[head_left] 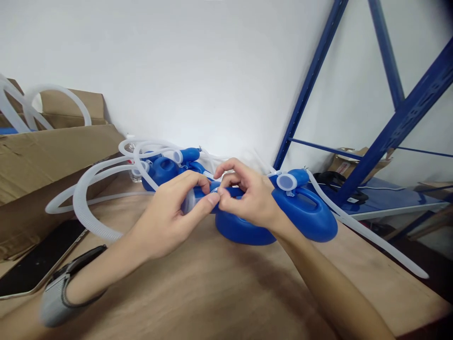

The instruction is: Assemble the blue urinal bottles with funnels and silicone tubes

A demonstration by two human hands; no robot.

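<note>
A blue plastic urinal bottle lies on the wooden table in front of me, its neck pointing left. My left hand is closed around the neck end, where a translucent cap shows beside the fingers. Close against it, my right hand is pinched at the neck. Thumbs and fingertips of both hands meet over a small part that they mostly hide. To the right, touching or nearly so, lies a similar blue bottle with a handle and a pale cap.
More blue bottles with coiled translucent hoses lie behind left. An open cardboard box with hoses stands at left, a dark phone before it. One hose crosses the table's right edge. Blue metal shelving rises beyond.
</note>
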